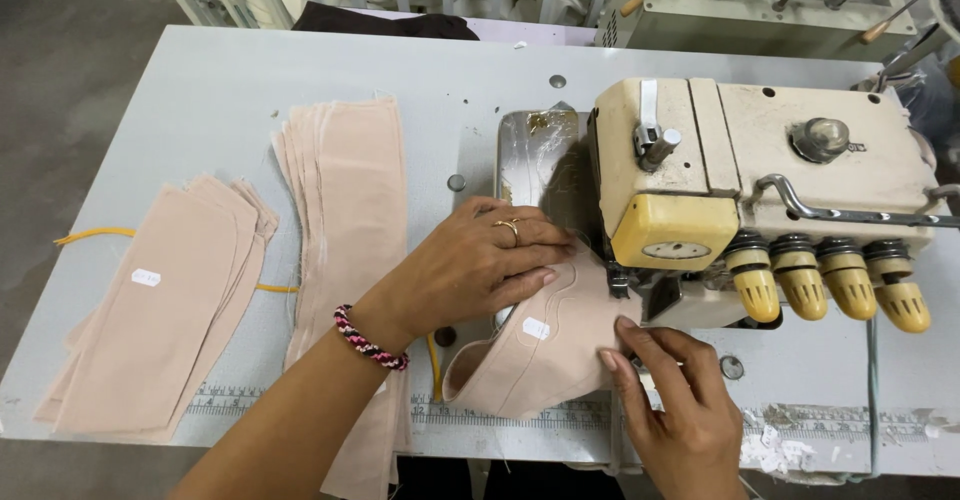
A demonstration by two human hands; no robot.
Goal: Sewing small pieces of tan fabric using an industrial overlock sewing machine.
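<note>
Def a garment workshop / small sewing factory, not a home setup. Industrial overlock machine (760, 190) w/ four thread knobs (828, 278) sunk into a big pale work table (230, 90), ruler strip (500, 415) stuck along the front edge. Two stacks of identical beige cut pieces (170, 300) w/ lil white tags, more machinery (760, 5) behind, bare concrete floor (70, 40), fabric scraps (780, 450) near the edge.
</note>
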